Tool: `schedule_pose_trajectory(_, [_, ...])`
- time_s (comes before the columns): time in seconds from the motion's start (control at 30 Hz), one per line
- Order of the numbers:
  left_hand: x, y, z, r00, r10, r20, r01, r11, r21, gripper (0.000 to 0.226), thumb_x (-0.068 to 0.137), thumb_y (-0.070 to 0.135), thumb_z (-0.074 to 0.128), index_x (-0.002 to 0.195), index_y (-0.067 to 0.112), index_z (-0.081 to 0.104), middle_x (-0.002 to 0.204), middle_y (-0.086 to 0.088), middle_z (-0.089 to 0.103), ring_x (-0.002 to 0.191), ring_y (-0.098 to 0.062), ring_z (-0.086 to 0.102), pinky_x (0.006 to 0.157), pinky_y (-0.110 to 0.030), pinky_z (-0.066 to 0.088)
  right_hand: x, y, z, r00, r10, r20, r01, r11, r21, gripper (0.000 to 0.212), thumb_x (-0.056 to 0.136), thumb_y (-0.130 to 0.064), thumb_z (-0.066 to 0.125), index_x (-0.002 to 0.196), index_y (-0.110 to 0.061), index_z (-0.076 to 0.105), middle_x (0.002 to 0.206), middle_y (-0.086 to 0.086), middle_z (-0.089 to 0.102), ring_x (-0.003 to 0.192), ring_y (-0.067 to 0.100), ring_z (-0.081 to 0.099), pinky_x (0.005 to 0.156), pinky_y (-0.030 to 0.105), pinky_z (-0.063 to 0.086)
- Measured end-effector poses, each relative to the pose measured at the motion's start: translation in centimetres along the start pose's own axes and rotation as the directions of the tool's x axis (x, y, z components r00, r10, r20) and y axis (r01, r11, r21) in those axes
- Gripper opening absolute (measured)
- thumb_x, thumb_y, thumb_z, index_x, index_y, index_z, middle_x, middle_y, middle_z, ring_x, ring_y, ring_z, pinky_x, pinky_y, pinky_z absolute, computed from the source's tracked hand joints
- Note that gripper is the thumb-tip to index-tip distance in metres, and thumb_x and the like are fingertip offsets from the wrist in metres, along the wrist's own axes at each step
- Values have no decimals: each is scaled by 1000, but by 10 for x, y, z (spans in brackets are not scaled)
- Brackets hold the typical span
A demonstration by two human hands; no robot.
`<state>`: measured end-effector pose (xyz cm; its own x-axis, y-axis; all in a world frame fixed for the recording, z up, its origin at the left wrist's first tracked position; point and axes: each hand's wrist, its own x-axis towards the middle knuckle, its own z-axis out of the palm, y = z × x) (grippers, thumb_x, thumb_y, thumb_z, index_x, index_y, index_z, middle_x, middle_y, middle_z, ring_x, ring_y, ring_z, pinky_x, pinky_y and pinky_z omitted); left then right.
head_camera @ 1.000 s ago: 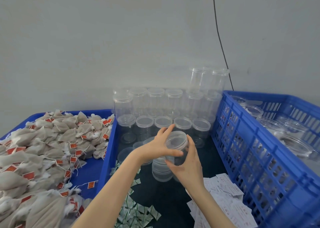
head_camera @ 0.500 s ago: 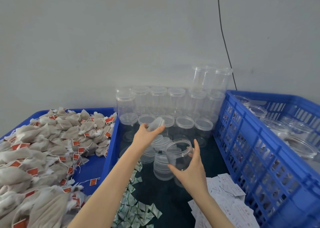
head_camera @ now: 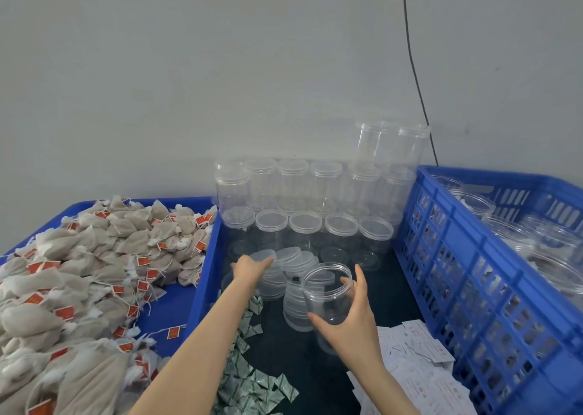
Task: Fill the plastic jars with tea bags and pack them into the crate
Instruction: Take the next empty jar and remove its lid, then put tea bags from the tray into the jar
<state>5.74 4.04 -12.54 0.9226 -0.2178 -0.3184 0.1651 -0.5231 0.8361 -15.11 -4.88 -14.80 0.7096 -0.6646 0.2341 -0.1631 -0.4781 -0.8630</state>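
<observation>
Two bare hands work over the dark tabletop (head_camera: 362,380) between a blue tray (head_camera: 202,275) and a blue crate (head_camera: 473,256). The right hand (head_camera: 353,323) cups an open, empty plastic jar (head_camera: 328,294), thumb at its near lower side and fingers curled round the far side, holding it tilted just above the table. The left hand (head_camera: 249,268) reaches forward, its fingers pinching a clear lid (head_camera: 263,255) at the edge of a loose heap of lids (head_camera: 296,261); whether that lid is lifted or touching the heap, I cannot tell.

Behind the heap stand rows of capped empty jars (head_camera: 303,225), stacked two and three high against the grey wall (head_camera: 220,67), packed close. A short stack of lids (head_camera: 295,310) sits right behind the held jar, partly seen through it.

Tea bags (head_camera: 79,275) with red tags lie heaped in the tray on the left, well apart from the jar. Small green-and-white sachets (head_camera: 249,380) are scattered under the left forearm, and white printed slips (head_camera: 419,367) lie by the right wrist against the crate's wall. Inside the crate several clear jars (head_camera: 511,241) already sit. A black cable (head_camera: 416,77) runs down the wall behind it.
</observation>
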Motion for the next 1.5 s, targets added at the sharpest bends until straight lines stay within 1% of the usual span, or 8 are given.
schedule_pose_trajectory(0.33, [-2,7,-8,997,45,69,-39,996,-77,46,89,6,60,132,-2,47,131,-18,51,118,-31,51,97,-35,42,-11,-19,24,995,-23,99,14,995,95,115,45,-65,75,126,-77,-6,144,-18,44,131,1,44,104,26,42])
schedule_pose_trajectory(0.47, [-12,21,-29,984,172,53,-157,964,-213,30,91,4,55,119,5,62,116,-11,60,92,-17,55,80,-25,44,-13,-32,38,985,-41,165,11,984,178,115,46,-62,79,134,-68,6,141,-18,46,130,1,43,96,14,36])
schedule_pose_trajectory(0.57, [-22,35,-51,955,290,-63,-296,920,-258,32,90,4,51,116,12,68,116,-7,65,103,-20,57,93,-33,48,-15,-43,48,976,-62,211,6,967,254,113,59,-44,89,142,-56,14,147,-12,41,132,4,39,101,20,34])
schedule_pose_trajectory(0.7, [-22,28,-96,866,426,-261,-447,894,-25,27,92,6,50,103,16,72,97,-1,67,81,-13,58,75,-25,50,-20,-56,58,958,-85,275,-9,945,326,108,58,-45,89,137,-61,17,142,-13,44,130,4,41,107,26,33])
schedule_pose_trajectory(0.83, [-11,-8,-145,860,401,-314,-251,871,423,21,90,10,50,99,13,69,99,-4,68,85,-20,62,70,-26,43,-26,-63,69,937,-113,330,-6,941,337,104,61,-43,88,136,-60,19,137,-19,44,127,2,43,104,26,35])
schedule_pose_trajectory(1.0, [-9,-72,-173,997,66,-44,18,355,935,36,93,12,54,129,10,54,129,-9,56,116,-24,56,94,-33,48,-34,-66,81,920,-160,359,34,943,332,105,61,-46,86,143,-52,21,139,-21,46,127,-5,44,101,21,39])
schedule_pose_trajectory(1.2, [-11,-87,-171,990,128,-65,39,201,979,35,95,6,50,130,8,54,135,-10,53,123,-24,53,96,-31,44,-40,-72,90,907,-184,378,59,946,320,92,55,-55,80,124,-72,21,133,-29,45,124,-13,42,88,1,36])
schedule_pose_trajectory(1.5, [-12,-86,-178,972,171,-164,106,305,946,34,93,4,54,126,9,56,128,-9,58,116,-25,58,88,-31,49,-40,-77,97,907,-205,369,58,926,373,93,68,-30,89,123,-68,24,136,-19,45,125,-3,43,88,10,37])
